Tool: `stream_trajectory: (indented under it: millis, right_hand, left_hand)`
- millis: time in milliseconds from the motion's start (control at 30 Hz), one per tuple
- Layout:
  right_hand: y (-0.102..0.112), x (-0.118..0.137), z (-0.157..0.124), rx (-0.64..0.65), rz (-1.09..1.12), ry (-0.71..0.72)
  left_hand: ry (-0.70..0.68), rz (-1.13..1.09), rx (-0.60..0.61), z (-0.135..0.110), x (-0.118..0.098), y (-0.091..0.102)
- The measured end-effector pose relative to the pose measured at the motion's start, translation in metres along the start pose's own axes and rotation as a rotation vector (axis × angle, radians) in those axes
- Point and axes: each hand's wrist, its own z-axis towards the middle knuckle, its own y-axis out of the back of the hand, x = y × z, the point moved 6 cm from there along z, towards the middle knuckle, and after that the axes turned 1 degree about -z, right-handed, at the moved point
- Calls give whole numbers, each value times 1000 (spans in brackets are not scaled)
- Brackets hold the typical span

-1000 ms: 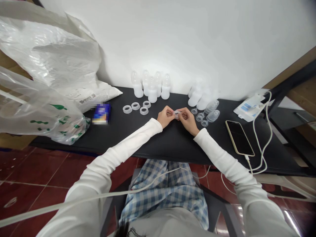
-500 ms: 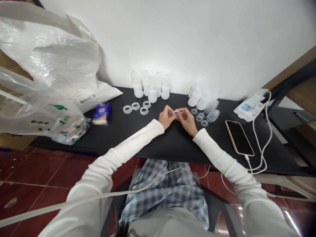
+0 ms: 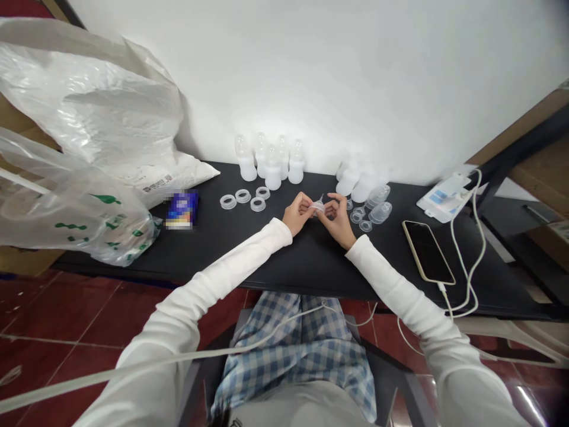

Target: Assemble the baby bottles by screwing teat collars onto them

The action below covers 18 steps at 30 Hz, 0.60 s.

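My left hand [image 3: 297, 213] and my right hand [image 3: 336, 217] meet over the middle of the black table [image 3: 249, 255], both pinching a small clear plastic piece [image 3: 318, 206] between the fingertips. Its thin tip points up. Several white screw rings [image 3: 243, 198] lie on the table left of my hands. Behind them stands a cluster of small white bottles [image 3: 269, 161] against the wall. Right of my hands lie more white bottles [image 3: 359, 178] on their sides, clear domed caps [image 3: 380, 203] and small clear teats [image 3: 359, 218].
Large plastic bags [image 3: 80, 148] cover the table's left end, with a blue packet [image 3: 181, 209] beside them. A phone [image 3: 428, 251] lies on the right, plugged into a white cable [image 3: 466, 261], next to a white box [image 3: 443, 197]. The near table edge runs above my checked lap.
My hands stayed together on the clear piece and turned it so its tip now sticks up. The camera tilted slightly, shifting everything a little down.
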Motion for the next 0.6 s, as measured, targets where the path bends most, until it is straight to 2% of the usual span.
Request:
stream_trajectory:
  millis: [133, 267, 400, 500, 600]
  right_hand:
    - [0, -9, 3, 48, 130, -124]
    - [9, -4, 9, 29, 97, -150]
    - [32, 7, 14, -204, -3, -43]
    - [53, 18, 13, -425, -126, 61]
    - [66, 26, 11, -550, -192, 130]
  left_hand:
    - [-7, -5, -23, 6, 3, 3]
    - [-81, -34, 67, 9, 4, -9]
    - [-145, -20, 123, 19, 7, -25]
    - [-208, 116, 44, 39, 10, -35]
    - [-209, 240, -45, 69, 16, -46]
